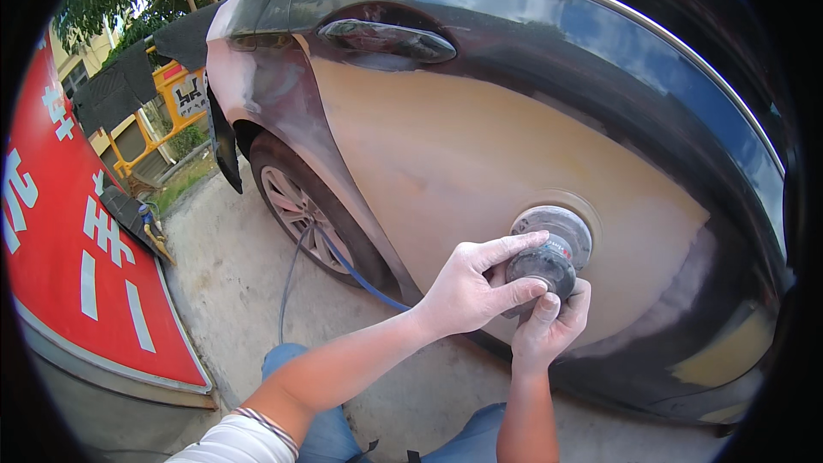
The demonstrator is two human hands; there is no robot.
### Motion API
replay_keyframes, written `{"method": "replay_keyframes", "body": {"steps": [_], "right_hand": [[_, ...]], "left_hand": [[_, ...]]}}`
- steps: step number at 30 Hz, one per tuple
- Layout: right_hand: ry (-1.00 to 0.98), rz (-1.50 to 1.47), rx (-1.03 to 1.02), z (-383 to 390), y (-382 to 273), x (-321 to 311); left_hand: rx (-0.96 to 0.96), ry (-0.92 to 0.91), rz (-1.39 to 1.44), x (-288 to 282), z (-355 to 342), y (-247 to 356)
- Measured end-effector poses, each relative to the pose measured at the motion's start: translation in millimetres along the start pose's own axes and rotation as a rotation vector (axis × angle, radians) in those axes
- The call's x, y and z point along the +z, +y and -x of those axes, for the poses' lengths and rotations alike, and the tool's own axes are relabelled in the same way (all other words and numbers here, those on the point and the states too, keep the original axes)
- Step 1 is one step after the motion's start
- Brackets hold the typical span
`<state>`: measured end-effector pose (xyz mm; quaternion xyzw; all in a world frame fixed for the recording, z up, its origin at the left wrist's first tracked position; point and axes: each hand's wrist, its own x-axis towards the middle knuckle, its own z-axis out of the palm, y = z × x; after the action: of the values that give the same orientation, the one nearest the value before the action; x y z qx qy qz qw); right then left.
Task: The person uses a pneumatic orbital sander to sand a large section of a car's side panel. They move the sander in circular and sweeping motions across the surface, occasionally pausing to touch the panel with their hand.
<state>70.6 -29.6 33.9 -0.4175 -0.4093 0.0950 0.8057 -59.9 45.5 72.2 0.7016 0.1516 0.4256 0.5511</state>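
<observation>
Both of my hands are on a round black-and-grey orbital sander (549, 266). Its grey disc rests against the black car door (549, 60), on a wide tan patch of filler (446, 154). My left hand (477, 286) is closed around the sander's head from the left, thumb and fingers on its dark housing. Lower down, my right hand (553, 326) grips it from below and the right. White dust coats both hands. A blue air hose (351, 273) runs past the rear wheel toward my hands; where it joins the sander is hidden.
The door handle (386, 41) sits above the patch. At the left are the rear wheel (300, 206) and an open flap-like dark panel (225, 144). A red sign (86, 231) with white lettering leans at the far left; an orange barrier (176, 103) stands behind. Concrete (214, 266) lies below.
</observation>
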Motion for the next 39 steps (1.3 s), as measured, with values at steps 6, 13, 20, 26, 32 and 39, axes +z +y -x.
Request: {"method": "replay_keyframes", "body": {"steps": [6, 13, 20, 26, 32, 39], "right_hand": [[-0.395, 0.31, -0.016, -13.7, -1.7, 109.7], [-0.201, 0.142, 0.107, -2.2, -3.9, 8.1], [0.113, 0.08, 0.013, 36.9, 14.1, -55.3], [-0.415, 0.325, -0.064, 35.2, 58.0, 64.7], [-0.359, 0.352, -0.103, 35.7, 51.2, 48.0], [0.054, 0.04, 0.003, 22.5, 8.9, -43.2]], "left_hand": [[0.051, 0.312, 0.334, -103.8, 8.1, 1.0], [0.071, 0.131, 0.161, -19.4, 3.6, -4.5], [0.071, -0.147, -0.038, 43.5, 9.7, -20.7], [0.033, 0.311, 0.32, -90.9, 51.9, -70.4], [0.009, 0.314, 0.268, -74.6, 57.8, -74.2], [0.174, -0.007, 0.064, 41.0, 7.3, -19.2]]}}
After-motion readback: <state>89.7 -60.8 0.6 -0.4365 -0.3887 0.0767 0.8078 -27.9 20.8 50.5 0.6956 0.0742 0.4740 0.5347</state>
